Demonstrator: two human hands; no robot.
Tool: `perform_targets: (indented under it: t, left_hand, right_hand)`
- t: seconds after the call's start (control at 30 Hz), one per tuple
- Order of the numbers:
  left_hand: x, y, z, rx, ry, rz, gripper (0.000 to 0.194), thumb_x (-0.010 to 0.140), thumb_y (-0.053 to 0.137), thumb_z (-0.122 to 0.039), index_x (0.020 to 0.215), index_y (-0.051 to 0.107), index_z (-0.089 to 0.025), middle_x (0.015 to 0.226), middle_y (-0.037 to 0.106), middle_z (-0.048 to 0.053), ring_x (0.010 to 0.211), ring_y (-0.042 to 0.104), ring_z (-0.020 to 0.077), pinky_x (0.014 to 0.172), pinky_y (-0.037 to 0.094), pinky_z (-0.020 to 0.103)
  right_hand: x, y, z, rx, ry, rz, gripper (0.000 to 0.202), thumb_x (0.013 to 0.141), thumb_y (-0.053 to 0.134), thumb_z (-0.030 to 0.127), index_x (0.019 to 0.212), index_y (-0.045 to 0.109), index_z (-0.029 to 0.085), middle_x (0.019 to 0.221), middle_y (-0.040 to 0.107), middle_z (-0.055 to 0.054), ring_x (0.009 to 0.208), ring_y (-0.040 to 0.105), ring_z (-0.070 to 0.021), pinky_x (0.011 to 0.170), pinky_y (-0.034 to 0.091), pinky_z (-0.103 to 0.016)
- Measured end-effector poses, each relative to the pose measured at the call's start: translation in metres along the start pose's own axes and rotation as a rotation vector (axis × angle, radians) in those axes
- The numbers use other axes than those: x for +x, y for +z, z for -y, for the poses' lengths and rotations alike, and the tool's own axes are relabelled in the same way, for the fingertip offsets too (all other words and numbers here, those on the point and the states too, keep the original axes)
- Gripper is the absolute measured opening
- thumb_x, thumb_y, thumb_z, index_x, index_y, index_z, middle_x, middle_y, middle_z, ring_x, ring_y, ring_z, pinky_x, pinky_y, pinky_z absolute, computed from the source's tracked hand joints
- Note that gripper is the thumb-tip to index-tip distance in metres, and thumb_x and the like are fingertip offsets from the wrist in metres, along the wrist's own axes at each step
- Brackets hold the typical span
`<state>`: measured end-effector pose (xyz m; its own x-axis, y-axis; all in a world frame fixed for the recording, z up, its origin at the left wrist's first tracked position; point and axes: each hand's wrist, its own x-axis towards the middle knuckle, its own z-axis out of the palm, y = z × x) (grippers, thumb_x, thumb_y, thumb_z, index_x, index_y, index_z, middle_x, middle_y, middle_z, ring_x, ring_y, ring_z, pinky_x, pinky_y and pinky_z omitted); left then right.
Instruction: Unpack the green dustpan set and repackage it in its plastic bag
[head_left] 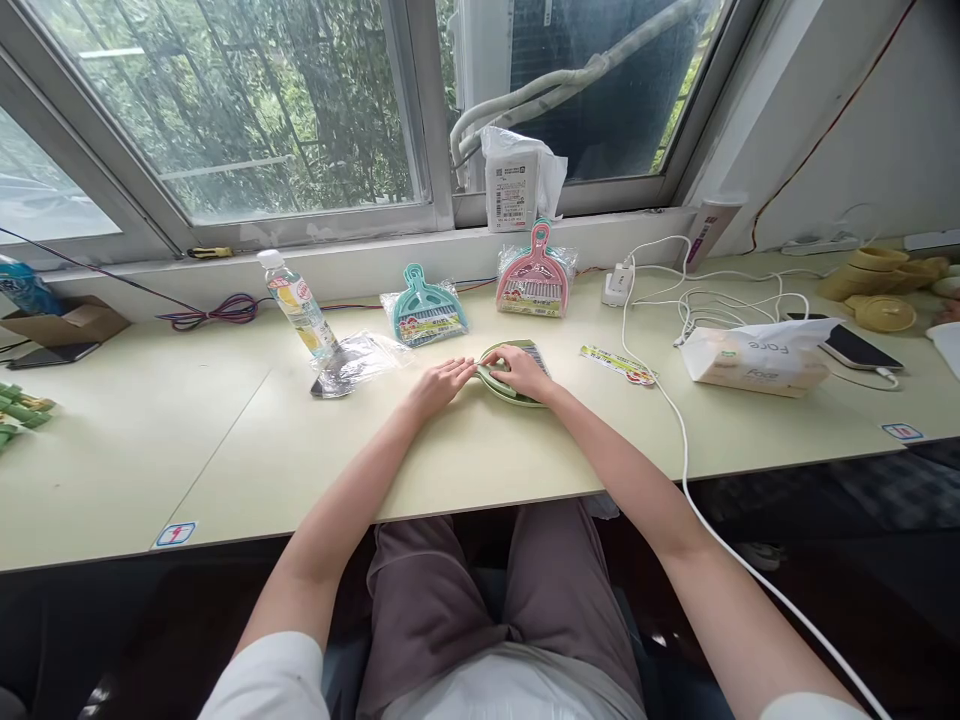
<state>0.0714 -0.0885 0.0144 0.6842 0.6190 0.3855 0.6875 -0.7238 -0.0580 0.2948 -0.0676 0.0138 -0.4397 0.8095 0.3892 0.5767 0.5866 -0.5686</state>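
A green mini dustpan (516, 401) lies on the table before me, with a small hand brush (537, 354) set in it, its bristles toward the right. My right hand (523, 371) is over the set, thumb and fingers curled onto the brush. From the left, my left hand (441, 386) lies flat with its fingers stretched out, fingertips touching the set's left end, which they partly cover. Farther back lie a teal dustpan-and-brush set (426, 307) and a pink one (534, 275), both in clear wrap.
Left of my hands are a drink bottle (298, 305) and a crumpled clear wrapper (367, 357) over a dark flat object. To the right lie a label strip (617, 365), a tissue pack (757, 357), a phone (862, 347) and a white cable (681, 425) that runs over the table edge.
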Motion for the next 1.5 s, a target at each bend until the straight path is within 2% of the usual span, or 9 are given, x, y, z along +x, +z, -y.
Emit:
perform_targets:
  t: [0.37, 0.57, 0.67, 0.8, 0.93, 1.03, 1.2, 1.37, 1.5]
  left_hand:
    - [0.002, 0.002, -0.001, 0.005, -0.008, 0.066, 0.038, 0.088, 0.044, -0.004, 0.120, 0.062, -0.013, 0.132, 0.061, 0.015, 0.120, 0.060, 0.0209, 0.108, 0.045, 0.036]
    - [0.001, 0.002, 0.001, -0.033, -0.018, -0.047, 0.037, 0.090, 0.042, -0.006, 0.118, 0.064, -0.017, 0.130, 0.063, 0.010, 0.121, 0.060, 0.0189, 0.111, 0.044, 0.038]
    - [0.000, -0.001, 0.003, -0.020, -0.071, -0.131, 0.036, 0.093, 0.040, -0.009, 0.116, 0.065, -0.019, 0.128, 0.065, 0.008, 0.122, 0.059, 0.0188, 0.114, 0.039, 0.042]
    - [-0.001, -0.007, 0.006, -0.001, -0.187, -0.247, 0.034, 0.094, 0.039, -0.011, 0.108, 0.068, -0.021, 0.126, 0.066, 0.005, 0.126, 0.056, 0.0204, 0.117, 0.034, 0.048]
    - [-0.001, -0.011, 0.011, 0.029, -0.237, -0.297, 0.033, 0.093, 0.041, -0.010, 0.103, 0.069, -0.023, 0.119, 0.069, 0.005, 0.119, 0.058, 0.0213, 0.116, 0.032, 0.052]
    - [-0.002, -0.012, 0.013, 0.037, -0.225, -0.277, 0.033, 0.093, 0.041, -0.010, 0.103, 0.069, -0.024, 0.117, 0.069, 0.004, 0.113, 0.059, 0.0211, 0.114, 0.034, 0.050]
    - [-0.003, -0.010, 0.011, 0.071, -0.217, -0.258, 0.033, 0.093, 0.041, -0.011, 0.102, 0.069, -0.025, 0.118, 0.066, 0.006, 0.114, 0.055, 0.0232, 0.107, 0.037, 0.046]
    - [-0.001, -0.009, 0.008, 0.170, -0.261, -0.281, 0.034, 0.094, 0.039, -0.014, 0.104, 0.070, -0.023, 0.105, 0.063, 0.012, 0.100, 0.056, 0.0259, 0.082, 0.043, 0.039]
    - [0.001, -0.008, 0.008, 0.208, -0.343, -0.254, 0.036, 0.095, 0.036, -0.014, 0.102, 0.071, -0.022, 0.089, 0.066, 0.012, 0.087, 0.060, 0.0247, 0.075, 0.039, 0.036]
  right_hand:
    - [-0.002, 0.003, -0.001, -0.118, -0.014, 0.066, 0.023, 0.082, 0.057, 0.015, 0.101, 0.066, 0.021, 0.100, 0.068, -0.005, 0.097, 0.057, -0.0214, 0.086, 0.044, -0.033]
    - [0.002, -0.005, -0.001, -0.007, -0.004, 0.072, 0.022, 0.082, 0.059, 0.021, 0.102, 0.068, 0.021, 0.100, 0.069, -0.004, 0.086, 0.059, -0.0182, 0.081, 0.046, -0.030]
    - [0.005, -0.021, -0.014, 0.008, 0.051, -0.056, 0.022, 0.086, 0.055, 0.026, 0.102, 0.069, 0.020, 0.106, 0.067, -0.006, 0.087, 0.060, -0.0189, 0.087, 0.047, -0.034]
    - [-0.002, -0.044, -0.052, -0.259, 0.331, -0.345, 0.034, 0.089, 0.048, 0.025, 0.118, 0.064, 0.018, 0.130, 0.058, -0.013, 0.125, 0.048, -0.0273, 0.108, 0.034, -0.043]
    - [-0.017, -0.054, -0.088, -0.399, 0.635, -0.133, 0.052, 0.093, 0.042, 0.030, 0.140, 0.045, 0.008, 0.155, 0.032, -0.020, 0.147, 0.018, -0.0313, 0.118, 0.016, -0.051]
    - [-0.021, -0.054, -0.100, -0.424, 0.727, -0.038, 0.056, 0.097, 0.035, 0.037, 0.146, 0.037, 0.009, 0.159, 0.021, -0.020, 0.149, 0.012, -0.0330, 0.118, 0.008, -0.056]
    - [-0.015, -0.052, -0.100, -0.389, 0.618, -0.034, 0.050, 0.095, 0.041, 0.030, 0.141, 0.046, 0.011, 0.155, 0.032, -0.020, 0.146, 0.025, -0.0304, 0.118, 0.019, -0.049]
    - [-0.012, -0.053, -0.094, -0.264, 0.406, 0.052, 0.047, 0.091, 0.043, 0.019, 0.137, 0.053, 0.018, 0.154, 0.038, -0.012, 0.145, 0.029, -0.0223, 0.118, 0.024, -0.039]
    - [-0.016, -0.059, -0.086, -0.390, 0.575, 0.066, 0.049, 0.095, 0.042, 0.025, 0.142, 0.046, 0.017, 0.158, 0.028, -0.017, 0.149, 0.015, -0.0334, 0.118, 0.015, -0.054]
